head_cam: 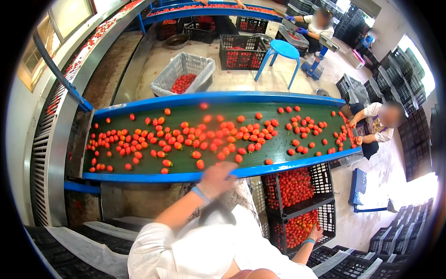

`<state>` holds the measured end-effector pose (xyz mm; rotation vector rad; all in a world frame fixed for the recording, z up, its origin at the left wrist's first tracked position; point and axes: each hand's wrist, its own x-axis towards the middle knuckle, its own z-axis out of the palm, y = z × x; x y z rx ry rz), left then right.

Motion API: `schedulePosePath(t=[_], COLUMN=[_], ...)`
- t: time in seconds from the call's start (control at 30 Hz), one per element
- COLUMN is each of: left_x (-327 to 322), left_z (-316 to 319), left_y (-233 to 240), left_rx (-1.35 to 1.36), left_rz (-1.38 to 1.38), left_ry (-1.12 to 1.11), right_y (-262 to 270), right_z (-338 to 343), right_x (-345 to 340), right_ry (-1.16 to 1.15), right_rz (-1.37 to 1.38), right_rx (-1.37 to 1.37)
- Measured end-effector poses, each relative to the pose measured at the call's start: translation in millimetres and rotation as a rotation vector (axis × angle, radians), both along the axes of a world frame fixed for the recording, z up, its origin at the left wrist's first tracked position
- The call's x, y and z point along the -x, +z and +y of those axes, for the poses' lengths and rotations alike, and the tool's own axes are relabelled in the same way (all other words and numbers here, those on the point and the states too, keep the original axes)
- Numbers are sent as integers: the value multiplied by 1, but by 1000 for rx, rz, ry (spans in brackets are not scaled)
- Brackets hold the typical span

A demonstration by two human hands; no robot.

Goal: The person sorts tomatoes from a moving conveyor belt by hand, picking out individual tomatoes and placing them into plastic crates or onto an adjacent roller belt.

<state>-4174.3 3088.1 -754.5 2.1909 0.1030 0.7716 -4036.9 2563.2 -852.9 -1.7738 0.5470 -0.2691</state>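
Note:
Small red tomatoes (167, 163) lie scattered over a green conveyor belt (223, 167) with blue side rails, thickest along its middle. My left hand (218, 179), blurred, is over the near rail (139, 177); whether its fingers hold anything is unclear. To my right, my right hand (316, 233) reaches into the nearer black plastic crate (327, 218), at the right side of its heap of tomatoes (299, 226). Its fingertips meet the fruit, and their grip is hidden. Another black crate (322, 178) full of tomatoes stands just beyond, partly under the belt.
A person (378, 122) works at the belt's right end. Past the far rail stand a lined crate (205, 75), a black crate (226, 43) and a blue stool (285, 48). A slatted metal conveyor (78, 87) runs along the left. Lined crates (97, 244) are behind me.

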Motion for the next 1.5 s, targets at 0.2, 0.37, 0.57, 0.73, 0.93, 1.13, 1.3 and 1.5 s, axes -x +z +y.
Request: schedulePosePath(t=[0.2, 0.37, 0.57, 0.73, 0.93, 1.13, 1.3, 1.5], left_x=[47, 80, 115, 107, 33, 18, -25, -58], left_z=[69, 90, 115, 142, 162, 156, 185, 225], left_y=[-43, -50, -58, -51, -47, -33, 7, -3], left_rx=[-29, 81, 96, 108, -254, -341, -244, -479], left_rz=[-120, -74, -55, 49, 528, 798, 535, 934], left_ry=[453, 572, 664, 589, 372, 256, 315, 126], right_y=[89, 121, 117, 120, 107, 93, 97, 88], right_z=[173, 347, 436, 451, 442, 429, 440, 459], right_x=[-62, -120, -173, -178, -119, -29, 17, 34], right_ry=[444, 875, 995, 964, 701, 981, 947, 1027], right_rz=[-404, -724, -279, -145, -719, -260, 189, 324], right_rx=[442, 851, 1301, 1327, 837, -459, -1131, -1394])
